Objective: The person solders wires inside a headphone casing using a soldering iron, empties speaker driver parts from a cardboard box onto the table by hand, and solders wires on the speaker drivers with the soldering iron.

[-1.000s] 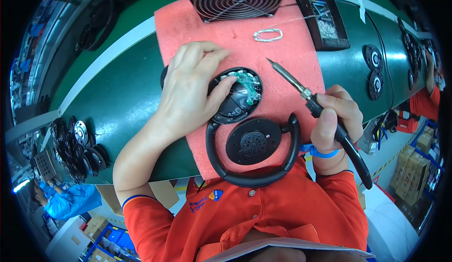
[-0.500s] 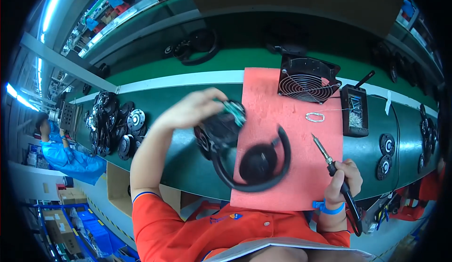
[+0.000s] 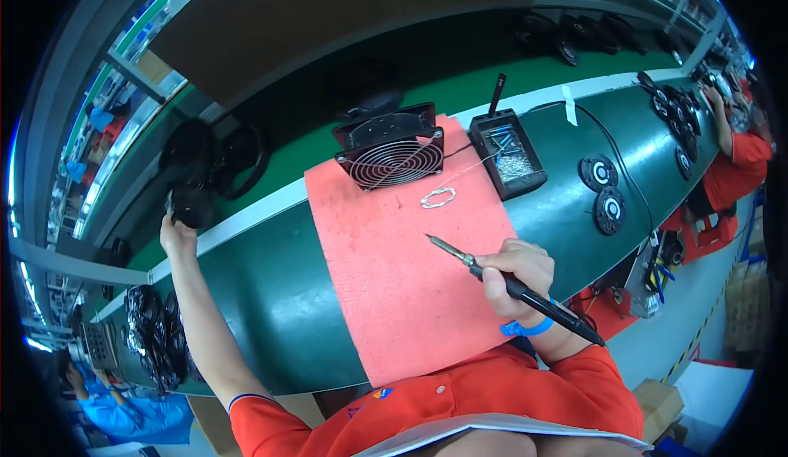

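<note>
At the far left, my left hand (image 3: 178, 238) reaches over the green belt behind the white rail, its fingers closed on the lower edge of black headphones (image 3: 194, 207). Motion and shade blur their outline. A dark curved headband (image 3: 261, 161) lies right beside them; whether it belongs to the same pair I cannot tell. My right hand (image 3: 524, 272) grips a soldering iron (image 3: 560, 313) by its black handle. Its metal tip points up and left above the pink mat (image 3: 394, 293), touching nothing. A small coil of solder wire (image 3: 438, 198) lies on the mat beyond the tip.
A black fan with a wire grille (image 3: 400, 164) stands at the mat's back edge. Right of it sits a black tray (image 3: 525, 179) of small parts. Round speaker parts (image 3: 609, 211) lie at right, more are piled at left (image 3: 148, 334). People work at both sides.
My left hand has carried the headphones from the mat to the belt at the far left. The view has swung round. My right hand still holds the soldering iron, now over the mat.
</note>
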